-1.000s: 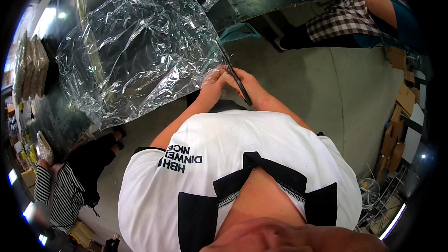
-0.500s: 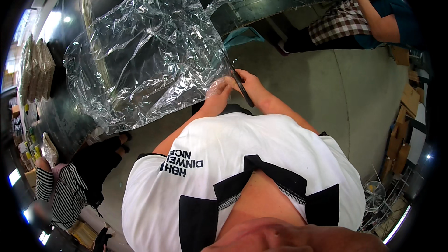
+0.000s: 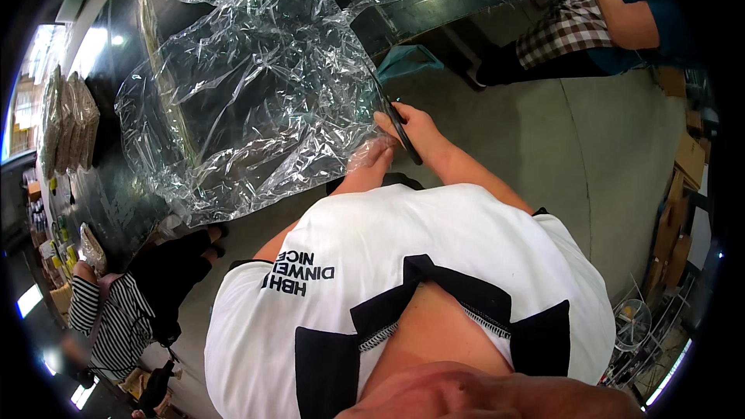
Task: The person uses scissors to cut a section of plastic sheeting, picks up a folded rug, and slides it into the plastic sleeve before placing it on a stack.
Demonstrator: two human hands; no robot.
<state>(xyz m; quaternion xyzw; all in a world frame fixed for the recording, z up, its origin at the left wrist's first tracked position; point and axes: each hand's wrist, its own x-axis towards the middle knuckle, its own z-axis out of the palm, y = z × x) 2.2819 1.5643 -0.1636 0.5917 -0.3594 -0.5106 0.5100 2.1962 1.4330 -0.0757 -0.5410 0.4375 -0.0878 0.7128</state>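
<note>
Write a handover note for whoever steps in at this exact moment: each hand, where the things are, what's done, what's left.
Right hand: closed around a dark, thin tool, probably scissors, its tip at the near edge of the plastic sheet.
Left hand: pressed on the sheet's near corner, partly under the film, just beside the tool.
Things: the clear, crinkled sheet lies spread over the dark table, its near edge hanging toward the person. Stacked packets sit at the table's far left.
Done: sheet laid out and held; tool set to its edge.
Left: most of the sheet looks uncut; how far any cut runs cannot be told.
</note>
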